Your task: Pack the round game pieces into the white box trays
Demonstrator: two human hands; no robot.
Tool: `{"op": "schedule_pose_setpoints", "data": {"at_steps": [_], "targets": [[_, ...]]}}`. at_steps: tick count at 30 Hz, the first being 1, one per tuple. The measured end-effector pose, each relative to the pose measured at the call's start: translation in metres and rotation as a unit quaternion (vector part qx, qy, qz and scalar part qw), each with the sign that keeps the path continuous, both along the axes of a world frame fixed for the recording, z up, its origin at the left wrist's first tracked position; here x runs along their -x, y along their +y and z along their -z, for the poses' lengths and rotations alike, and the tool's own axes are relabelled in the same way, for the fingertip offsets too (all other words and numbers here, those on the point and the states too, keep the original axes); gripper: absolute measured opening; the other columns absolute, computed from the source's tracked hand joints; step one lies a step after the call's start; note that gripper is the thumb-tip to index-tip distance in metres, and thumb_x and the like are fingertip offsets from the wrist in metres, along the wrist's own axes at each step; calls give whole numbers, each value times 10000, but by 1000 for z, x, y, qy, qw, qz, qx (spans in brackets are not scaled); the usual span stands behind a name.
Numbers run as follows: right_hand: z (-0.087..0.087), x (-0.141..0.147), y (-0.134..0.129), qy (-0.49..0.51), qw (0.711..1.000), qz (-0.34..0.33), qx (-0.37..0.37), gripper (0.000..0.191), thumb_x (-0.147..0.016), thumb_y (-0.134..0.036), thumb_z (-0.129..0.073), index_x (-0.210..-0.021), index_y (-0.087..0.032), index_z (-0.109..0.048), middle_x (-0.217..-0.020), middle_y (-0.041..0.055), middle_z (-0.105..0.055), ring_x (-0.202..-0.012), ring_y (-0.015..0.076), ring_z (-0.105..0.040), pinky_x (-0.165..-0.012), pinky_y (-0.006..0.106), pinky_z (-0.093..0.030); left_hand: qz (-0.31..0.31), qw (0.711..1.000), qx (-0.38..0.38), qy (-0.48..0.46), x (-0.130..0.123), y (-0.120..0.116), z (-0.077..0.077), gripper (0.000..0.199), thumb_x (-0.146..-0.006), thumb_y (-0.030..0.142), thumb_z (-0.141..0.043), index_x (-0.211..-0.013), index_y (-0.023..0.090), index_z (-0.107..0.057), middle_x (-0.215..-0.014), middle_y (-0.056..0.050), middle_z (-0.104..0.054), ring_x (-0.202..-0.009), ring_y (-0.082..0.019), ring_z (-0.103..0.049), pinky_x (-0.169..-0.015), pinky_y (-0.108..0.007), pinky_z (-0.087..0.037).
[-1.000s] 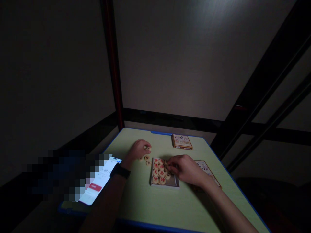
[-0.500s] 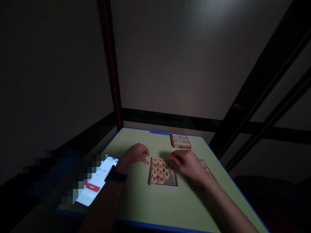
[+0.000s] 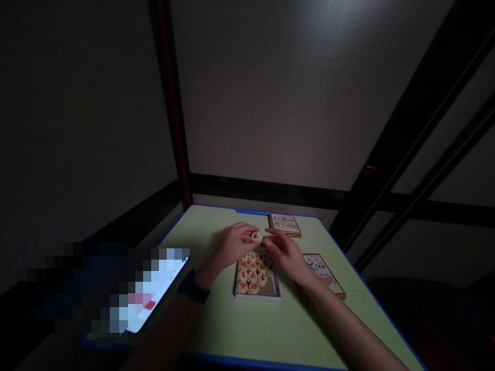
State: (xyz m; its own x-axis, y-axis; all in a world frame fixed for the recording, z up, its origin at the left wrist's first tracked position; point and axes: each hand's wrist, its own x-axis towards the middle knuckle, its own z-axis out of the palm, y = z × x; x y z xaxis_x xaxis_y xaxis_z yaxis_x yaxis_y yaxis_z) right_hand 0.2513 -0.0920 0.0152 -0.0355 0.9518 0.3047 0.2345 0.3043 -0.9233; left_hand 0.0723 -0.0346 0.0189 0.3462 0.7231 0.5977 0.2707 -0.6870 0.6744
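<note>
Above the far edge of a shallow box [image 3: 270, 294], my left hand [image 3: 234, 245] pinches a round wooden piece [image 3: 256, 236] marked with a black character. My right hand [image 3: 284, 255] is just right of that piece, thumb and forefinger apart, with nothing visible between them. Several round pieces sit in rows in the box, red-marked ones [image 3: 252, 287] on the left and black-marked ones [image 3: 262, 278] on the right. The box's near right part shows its bare bottom. My right hand covers the box's far right corner.
The box stands on a pale green table [image 3: 232, 330] with a blue edge. One printed box [image 3: 285, 224] lies at the far edge, and a printed lid [image 3: 323, 273] lies right of the pieces. At the left is a lit phone [image 3: 164, 283], partly blurred out.
My left hand has lifted and moved right with a piece, up beside my right hand. My right hand has risen off the box's far right pieces, its fingers parted.
</note>
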Motion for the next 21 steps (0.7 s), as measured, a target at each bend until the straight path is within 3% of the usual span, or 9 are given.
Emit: {"op": "schedule_pose_setpoints", "data": {"at_steps": [3,6,14,21], "targets": [[7,5,4,153,985,-26,80,458,-731,-541,-742,-1014,-196,-635,-849,40,-731,-771,197,-711,-766,355,-586,10,999,-29,-30,-9,-10,0,192,-705,83,-723,-881,160,-737,-873,-39,-716,-748,-141,-680,-652,-215,-570],[9,6,6,215,972,-10,95,458,-638,-544,-817,-866,-175,-668,-773,29,-714,-721,189,-707,-751,349,-600,-5,997,-70,-15,-12,-15,-2,191,-684,62,-753,-841,169,-737,-828,-25,-719,-742,-145,-670,-675,-231,-564],[8,-2,10,228,970,7,80,444,-624,-495,-838,-911,-184,-704,-767,38,-720,-700,206,-717,-684,343,-605,-16,997,-54,-52,-14,-12,4,196,-717,83,-757,-890,174,-744,-890,-35,-735,-670,-123,-658,-632,-231,-568],[5,-6,12,193,979,25,52,470,-593,-447,-854,-951,-170,-727,-808,60,-740,-689,184,-687,-661,322,-575,-32,997,-74,-22,-11,-10,5,201,-718,67,-748,-878,190,-747,-910,-35,-711,-833,-157,-679,-737,-254,-574]]}}
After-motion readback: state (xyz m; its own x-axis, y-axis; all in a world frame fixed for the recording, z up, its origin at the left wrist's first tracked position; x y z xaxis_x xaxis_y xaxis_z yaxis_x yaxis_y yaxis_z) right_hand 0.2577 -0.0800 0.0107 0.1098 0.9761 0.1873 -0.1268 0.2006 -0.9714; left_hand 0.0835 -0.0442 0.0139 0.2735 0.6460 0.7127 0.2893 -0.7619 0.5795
